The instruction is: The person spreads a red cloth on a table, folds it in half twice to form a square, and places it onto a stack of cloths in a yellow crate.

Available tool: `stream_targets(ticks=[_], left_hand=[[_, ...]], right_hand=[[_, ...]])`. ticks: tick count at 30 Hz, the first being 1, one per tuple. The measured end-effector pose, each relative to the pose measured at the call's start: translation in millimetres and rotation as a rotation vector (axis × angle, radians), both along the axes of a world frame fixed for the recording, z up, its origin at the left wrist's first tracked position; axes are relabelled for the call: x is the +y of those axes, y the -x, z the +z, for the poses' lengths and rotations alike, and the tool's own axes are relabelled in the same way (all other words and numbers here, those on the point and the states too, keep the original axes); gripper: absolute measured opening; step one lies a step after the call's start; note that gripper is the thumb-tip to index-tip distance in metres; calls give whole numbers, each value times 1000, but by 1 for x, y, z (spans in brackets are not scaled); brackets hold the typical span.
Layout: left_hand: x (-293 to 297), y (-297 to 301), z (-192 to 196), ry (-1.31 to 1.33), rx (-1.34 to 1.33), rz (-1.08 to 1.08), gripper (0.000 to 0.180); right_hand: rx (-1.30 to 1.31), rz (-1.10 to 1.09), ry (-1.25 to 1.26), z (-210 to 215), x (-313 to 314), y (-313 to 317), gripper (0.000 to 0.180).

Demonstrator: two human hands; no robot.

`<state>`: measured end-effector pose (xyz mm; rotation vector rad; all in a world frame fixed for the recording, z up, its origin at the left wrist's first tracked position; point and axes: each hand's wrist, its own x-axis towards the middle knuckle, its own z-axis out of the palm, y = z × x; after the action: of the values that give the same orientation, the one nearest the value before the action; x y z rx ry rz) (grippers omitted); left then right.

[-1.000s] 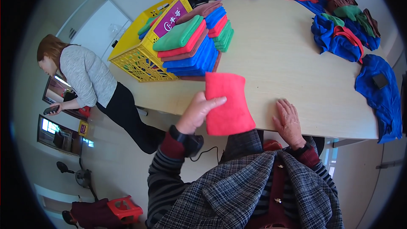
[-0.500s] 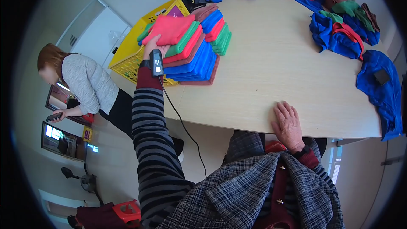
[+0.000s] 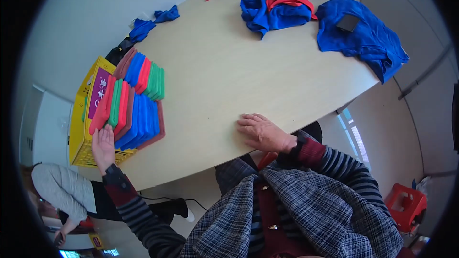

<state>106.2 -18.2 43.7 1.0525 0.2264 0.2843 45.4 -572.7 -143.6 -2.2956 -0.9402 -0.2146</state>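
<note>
My left hand (image 3: 103, 149) has its fingers stretched out, palm showing, at the near edge of a stack of folded cloths. Its fingertips touch or nearly touch the red folded cloth (image 3: 103, 107) on top and the green folded cloth (image 3: 114, 105) just under it. Below these come red, brown and blue folded cloths (image 3: 139, 124). Behind, a second stack holds brown, blue, red and green folded cloths (image 3: 155, 82). My right hand (image 3: 263, 133) rests flat on the table (image 3: 205, 81) by its front edge, fingers spread, holding nothing.
A yellow plastic basket (image 3: 79, 129) stands left of the stacks. Loose blue cloths (image 3: 142, 29) lie behind it. Rumpled cloths (image 3: 279, 15) are heaped far off; a blue cloth (image 3: 356, 43) with a dark flat object on it hangs over the right edge. Another person (image 3: 62, 191) is at left.
The view has swung right, so the stacks appear farther left. My left hand has drawn back from the red cloth on top to the stack's near edge. My right hand stays on the table.
</note>
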Motion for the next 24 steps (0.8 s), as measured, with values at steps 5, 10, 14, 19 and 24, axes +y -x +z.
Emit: stream_targets(ticks=[5, 10, 14, 19, 24], left_hand=[[-172, 62, -58, -565, -17, 30, 28], [-240, 96, -176, -880, -1, -74, 7], [-281, 104, -201, -1338, -133, -1, 5], [-287, 95, -207, -1382, -149, 74, 1], [-284, 95, -207, -1448, -128, 166, 2]], right_hand=[[418, -133, -244, 42, -83, -61, 29], [351, -530, -534, 59, -179, -186, 25], [261, -710, -458, 73, -247, -252, 24], [-130, -1067, -154, 86, -263, -308, 29], [-443, -1001, 169, 72, -259, -369, 42]])
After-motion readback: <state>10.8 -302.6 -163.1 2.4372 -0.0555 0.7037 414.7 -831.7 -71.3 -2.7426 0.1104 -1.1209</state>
